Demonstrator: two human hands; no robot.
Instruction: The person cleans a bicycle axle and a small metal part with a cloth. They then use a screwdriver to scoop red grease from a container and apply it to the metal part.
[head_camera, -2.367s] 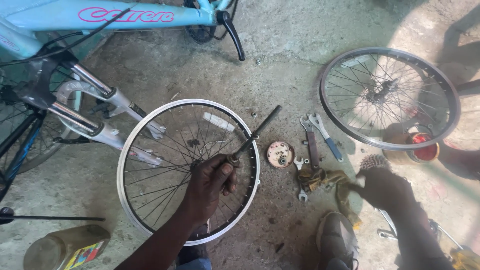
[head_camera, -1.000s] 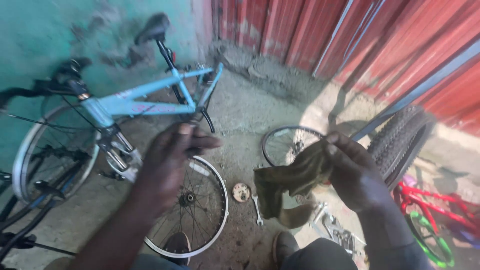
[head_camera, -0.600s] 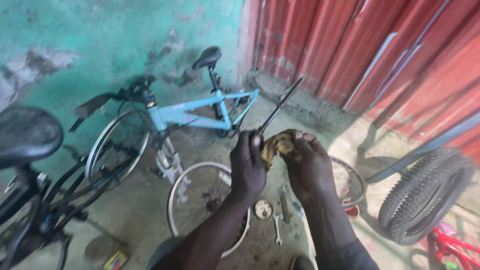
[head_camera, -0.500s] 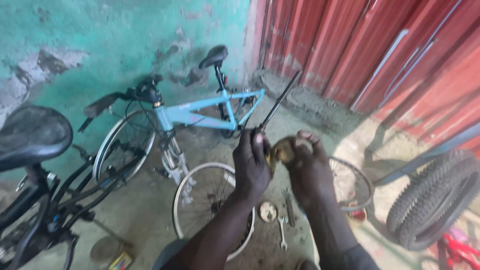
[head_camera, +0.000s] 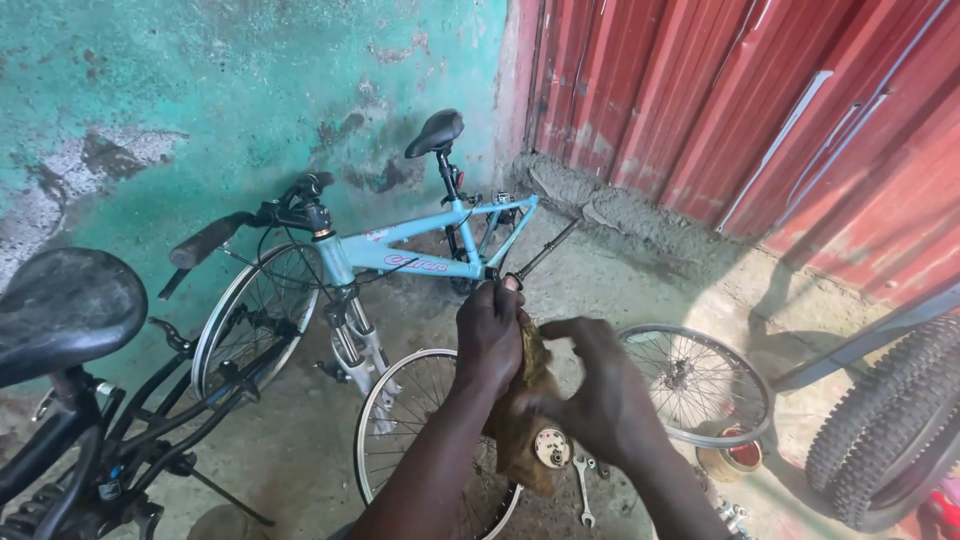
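Nearest, the left hand (head_camera: 490, 335) was clenched around a thin dark rod (head_camera: 545, 250) that pointed out toward one o'clock. The right hand (head_camera: 600, 395) was pinching a brown rag (head_camera: 525, 440) against it, fingers closed on the cloth. The rod looked stiff, light and probably greasy, so best gripped low, through the rag; the rag was soft and limp. Below, at six o'clock, lay a loose wheel (head_camera: 400, 440) and a spanner (head_camera: 583, 485). Further off stood the blue bicycle (head_camera: 400, 255) at eleven o'clock and a second wheel (head_camera: 700, 385) at three.
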